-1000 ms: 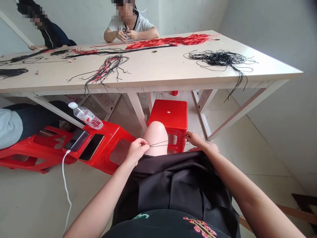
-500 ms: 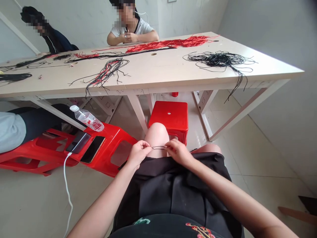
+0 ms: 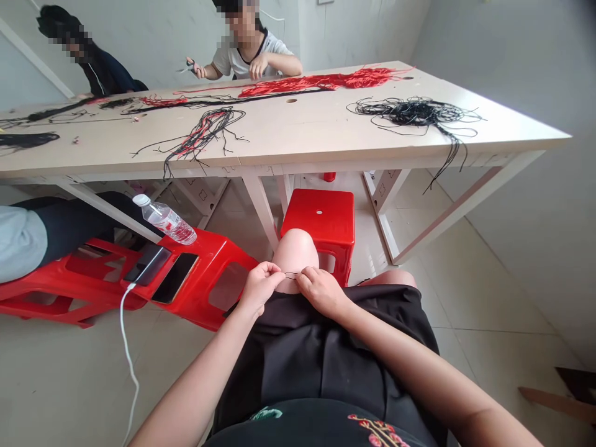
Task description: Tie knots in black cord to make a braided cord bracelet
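Note:
My left hand (image 3: 259,287) and my right hand (image 3: 320,290) are pinched close together over my bare knee, above the black skirt on my lap. A short stretch of thin black cord (image 3: 292,275) runs between their fingertips. Both hands grip it, only a few centimetres apart.
A long pale table (image 3: 288,133) ahead carries red cords (image 3: 326,79), a black tangle (image 3: 414,112) and a mixed bundle (image 3: 200,133). A red stool (image 3: 321,218) stands under it. A tipped red stool (image 3: 195,273) on the left holds a water bottle (image 3: 164,218) and two phones (image 3: 161,270). Two people sit across the table.
My right hand has slid left along the cord, from a wide stretch near the red stool to right beside my left hand. The person opposite has spread their arms.

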{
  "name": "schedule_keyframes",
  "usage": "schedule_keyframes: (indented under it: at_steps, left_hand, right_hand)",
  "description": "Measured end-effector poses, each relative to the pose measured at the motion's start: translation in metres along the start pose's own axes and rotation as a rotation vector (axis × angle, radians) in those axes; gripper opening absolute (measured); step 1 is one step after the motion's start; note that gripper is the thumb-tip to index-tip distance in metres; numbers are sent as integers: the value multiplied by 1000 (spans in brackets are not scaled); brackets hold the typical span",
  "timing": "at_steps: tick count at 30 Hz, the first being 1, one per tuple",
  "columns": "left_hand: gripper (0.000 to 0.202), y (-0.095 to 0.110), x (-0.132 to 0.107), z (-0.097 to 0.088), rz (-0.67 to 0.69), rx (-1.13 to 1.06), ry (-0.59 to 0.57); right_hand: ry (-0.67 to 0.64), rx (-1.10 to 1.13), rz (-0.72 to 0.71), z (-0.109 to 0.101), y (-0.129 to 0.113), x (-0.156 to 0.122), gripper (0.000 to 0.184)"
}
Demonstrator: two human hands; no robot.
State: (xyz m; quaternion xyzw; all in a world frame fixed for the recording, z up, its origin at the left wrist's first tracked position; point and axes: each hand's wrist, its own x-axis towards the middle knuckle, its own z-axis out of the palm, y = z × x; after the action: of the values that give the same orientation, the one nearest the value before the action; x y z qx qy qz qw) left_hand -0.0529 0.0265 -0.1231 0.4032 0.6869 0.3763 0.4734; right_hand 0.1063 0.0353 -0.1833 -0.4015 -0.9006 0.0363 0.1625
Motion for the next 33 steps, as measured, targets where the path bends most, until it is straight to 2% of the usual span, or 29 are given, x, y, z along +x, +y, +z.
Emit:
schedule_keyframes:
  at_steps: [4,7,13,16,19,22,23,25,27,33]
  left_hand:
    - [12,-5,3,1,15,5,29]
    - [12,-10,5,2,41,25,52]
    - [11,-16,6,4,107,61,94]
    - [10,-17,6,3,122,69,101]
    - [10,-18,5,3,133,76,94]
    - [11,-20,4,5,149,82,82]
    - [11,-20,4,6,155,83,76]
    - [12,-21,4,7,166,82,67]
    - [14,-21,5,6,174,78,64]
    - [16,-18,8,3,169,44,67]
  right_hand:
    - [-56,-12,-23,-2,12,-11,24]
    - [-92,-11,11,4,26,-16,21]
    - [-127,16,236,26,63,-19,20]
    - [-92,50,378,26,70,-21,19]
    - [41,106,473,18,54,-15,35]
    - [285,347,492,15,17,3,51]
    - [326,415,510,16,4,11,55]
    - [306,490,549,23,-16,24,61]
    - [251,511,574,31,-25,34,63]
    - [221,426,577,33,-23,40,61]
